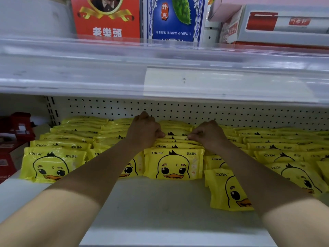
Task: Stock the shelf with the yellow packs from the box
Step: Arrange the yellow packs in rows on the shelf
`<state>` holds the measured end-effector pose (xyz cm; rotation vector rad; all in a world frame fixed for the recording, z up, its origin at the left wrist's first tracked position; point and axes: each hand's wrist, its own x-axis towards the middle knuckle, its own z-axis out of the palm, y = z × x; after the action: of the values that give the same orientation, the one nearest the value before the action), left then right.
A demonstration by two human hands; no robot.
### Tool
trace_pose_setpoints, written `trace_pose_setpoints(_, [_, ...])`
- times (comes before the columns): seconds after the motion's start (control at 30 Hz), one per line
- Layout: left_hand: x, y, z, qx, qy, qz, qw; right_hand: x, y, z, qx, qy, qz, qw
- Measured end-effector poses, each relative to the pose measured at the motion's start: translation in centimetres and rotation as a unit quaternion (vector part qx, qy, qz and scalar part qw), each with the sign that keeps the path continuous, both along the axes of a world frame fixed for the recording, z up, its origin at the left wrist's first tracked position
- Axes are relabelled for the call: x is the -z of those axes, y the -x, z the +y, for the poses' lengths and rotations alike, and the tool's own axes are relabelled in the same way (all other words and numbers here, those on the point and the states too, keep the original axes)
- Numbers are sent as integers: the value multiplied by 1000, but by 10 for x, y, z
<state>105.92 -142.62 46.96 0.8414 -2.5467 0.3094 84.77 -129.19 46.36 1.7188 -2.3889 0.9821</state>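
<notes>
Several rows of yellow packs with a duck face stand leaning on the white shelf (160, 202). The middle row's front pack (173, 164) faces me. My left hand (145, 130) and my right hand (207, 133) reach into that middle row, fingers curled and pinching the top edges of yellow packs (176, 138) further back. One yellow pack (227, 189) lies tilted and apart at the front right. No box is in view.
A white pegboard back wall (195, 113) stands behind the packs. The upper shelf's clear front rail (160, 72) hangs low overhead, with red and blue cartons (106, 16) on it. Red items (16, 132) sit on the left. The shelf's front strip is bare.
</notes>
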Motion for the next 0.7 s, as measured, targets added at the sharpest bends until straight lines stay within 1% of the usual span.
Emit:
trace_pose_setpoints(0.07, [0,1,0,-6,23,-27,999,1,-2,-1,4,-1,4,1000])
trace_pose_setpoints(0.13, [-3,3,3,-11,16,-37,999,0,-4,0,10,-23,17,1000])
trace_pose_setpoints(0.17, [-4,1,2,-3,-22,-13,1000,-1,-3,1,3,-20,10,1000])
trace_pose_setpoints(0.2, [-5,-1,-2,6,-81,23,996,-2,-2,3,-13,1,-21,1000])
trace_pose_setpoints(0.27, [-3,-5,-15,37,-187,117,975,-7,-1,8,-50,57,-102,992])
trace_pose_setpoints(0.33, [1,-7,-23,70,-229,180,954,-6,3,7,-51,74,-110,990])
trace_pose_setpoints(0.37, [3,-6,-24,77,-244,190,948,-4,3,5,-36,73,-106,991])
trace_pose_setpoints(0.57, [3,3,-21,47,-233,169,956,5,16,-17,-4,23,-81,996])
trace_pose_setpoints(0.7, [6,3,-24,65,-247,198,946,3,15,-19,-10,22,-81,996])
